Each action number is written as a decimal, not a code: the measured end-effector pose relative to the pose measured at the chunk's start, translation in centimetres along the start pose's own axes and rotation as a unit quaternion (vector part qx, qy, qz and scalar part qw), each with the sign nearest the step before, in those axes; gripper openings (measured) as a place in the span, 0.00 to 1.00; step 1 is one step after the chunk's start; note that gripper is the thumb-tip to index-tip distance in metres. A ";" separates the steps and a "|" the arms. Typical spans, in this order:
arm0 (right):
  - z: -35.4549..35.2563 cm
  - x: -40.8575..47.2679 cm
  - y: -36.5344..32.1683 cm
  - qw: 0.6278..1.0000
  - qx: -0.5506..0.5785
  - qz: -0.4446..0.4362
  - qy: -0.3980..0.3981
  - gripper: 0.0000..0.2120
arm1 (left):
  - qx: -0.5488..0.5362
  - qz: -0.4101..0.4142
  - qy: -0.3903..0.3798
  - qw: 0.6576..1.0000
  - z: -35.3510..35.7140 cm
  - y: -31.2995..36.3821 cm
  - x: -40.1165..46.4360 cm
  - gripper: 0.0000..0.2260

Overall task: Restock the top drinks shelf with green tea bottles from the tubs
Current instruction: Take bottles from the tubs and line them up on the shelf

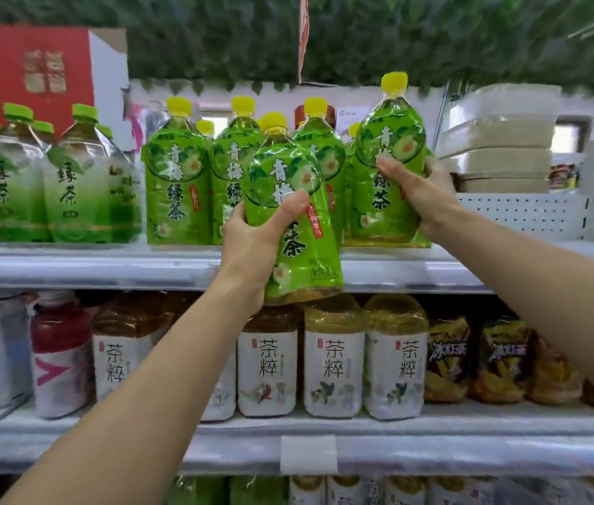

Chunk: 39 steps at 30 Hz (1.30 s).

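Both hands grip one green tea bottle each: the left hand (pixel 251 242) holds its bottle (pixel 291 227) before the top shelf (pixel 87 266) lip. The right hand (pixel 423 191) sets its bottle (pixel 386 158) at the row's right end, just beside stacked packs (pixel 499 154).

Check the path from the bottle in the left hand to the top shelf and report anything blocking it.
The left hand holds a green tea bottle in front of the top shelf edge. Shelved yellow-capped bottles fill the row directly behind it, and the right hand grips another bottle at that row's right end.
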State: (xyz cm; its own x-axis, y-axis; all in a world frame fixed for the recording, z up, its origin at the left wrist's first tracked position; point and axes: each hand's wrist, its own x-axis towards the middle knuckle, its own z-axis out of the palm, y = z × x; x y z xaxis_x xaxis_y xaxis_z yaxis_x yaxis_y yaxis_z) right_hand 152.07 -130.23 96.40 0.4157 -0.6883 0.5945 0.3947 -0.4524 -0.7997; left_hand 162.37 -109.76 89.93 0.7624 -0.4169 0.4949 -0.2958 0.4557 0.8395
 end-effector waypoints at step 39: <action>-8.6 -3.0 -1.2 0.995 0.030 -0.099 0.007 0.41 | 0.541 0.355 0.000 0.762 9.5 -1.6 2.4 0.44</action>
State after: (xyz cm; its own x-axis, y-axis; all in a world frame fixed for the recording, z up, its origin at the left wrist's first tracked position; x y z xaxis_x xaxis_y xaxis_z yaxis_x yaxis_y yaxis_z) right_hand 143.31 -132.46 94.90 0.3127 -0.5971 0.7387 0.5163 -0.5459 -0.6599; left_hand 159.20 -118.98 91.90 0.1889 -0.3671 0.9108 -0.9353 -0.3499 0.0529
